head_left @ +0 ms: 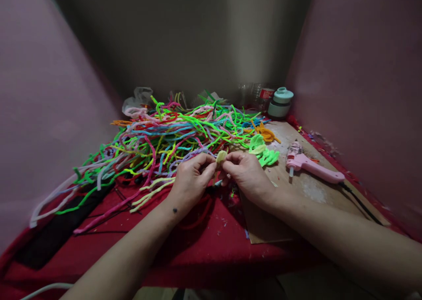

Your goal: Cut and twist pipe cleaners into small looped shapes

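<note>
Pale yellow chenille piece (221,156) — it should be light, soft and bendable (though easily crushed), so grip it by its lower edges. It sits between your left hand (193,179) and right hand (249,177), both pinching it at the fingertips; bright green chenille pieces (269,157) lie just beyond your right — the pink glue gun (313,167) farther right.

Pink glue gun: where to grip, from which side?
Likely the handle, mid-length, from above right. It juts rightward from the body, slim and exposed; the white stick pokes out at the left, and the cord leaves the handle's right end.
</note>
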Demonstrator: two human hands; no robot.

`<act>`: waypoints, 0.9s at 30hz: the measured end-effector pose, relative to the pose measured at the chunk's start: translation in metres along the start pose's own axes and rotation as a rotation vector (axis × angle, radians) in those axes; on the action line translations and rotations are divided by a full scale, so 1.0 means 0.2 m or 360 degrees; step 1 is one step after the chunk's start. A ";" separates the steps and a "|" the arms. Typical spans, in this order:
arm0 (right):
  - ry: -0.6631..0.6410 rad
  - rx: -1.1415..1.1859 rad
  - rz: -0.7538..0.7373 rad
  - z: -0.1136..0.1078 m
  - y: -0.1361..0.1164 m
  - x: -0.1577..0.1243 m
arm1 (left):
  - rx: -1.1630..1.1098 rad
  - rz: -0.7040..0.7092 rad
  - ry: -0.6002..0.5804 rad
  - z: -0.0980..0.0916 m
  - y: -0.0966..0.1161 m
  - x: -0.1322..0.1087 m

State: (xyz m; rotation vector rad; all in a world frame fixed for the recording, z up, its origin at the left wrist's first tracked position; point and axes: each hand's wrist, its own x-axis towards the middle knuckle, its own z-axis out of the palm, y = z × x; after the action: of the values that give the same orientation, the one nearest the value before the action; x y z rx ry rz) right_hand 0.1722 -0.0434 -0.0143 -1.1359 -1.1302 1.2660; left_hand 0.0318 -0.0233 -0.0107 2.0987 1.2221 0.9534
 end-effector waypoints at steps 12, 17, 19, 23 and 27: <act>0.0045 -0.0092 -0.0054 0.00 0.03 0.01 | -0.0187 0.0056 -0.0057 0.04 -0.01 -0.02; 0.0010 -0.0274 -0.0045 -0.01 0.02 -0.01 | -0.0084 0.0081 0.0051 0.04 0.00 -0.01; 0.0002 -0.0338 -0.0078 -0.01 0.03 -0.01 | -0.0019 0.0062 0.0064 0.04 0.00 0.00; -0.0020 -0.0460 -0.0194 -0.01 0.05 0.00 | 0.0070 0.0029 0.0087 0.04 -0.01 0.00; 0.0032 -0.0545 -0.0297 -0.01 0.05 0.00 | 0.0095 -0.0064 0.0128 0.04 0.00 0.01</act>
State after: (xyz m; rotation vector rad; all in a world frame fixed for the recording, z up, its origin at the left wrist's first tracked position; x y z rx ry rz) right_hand 0.1736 -0.0440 -0.0253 -1.2549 -1.4400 0.9374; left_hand 0.0387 -0.0232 -0.0153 2.0910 1.3436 1.0033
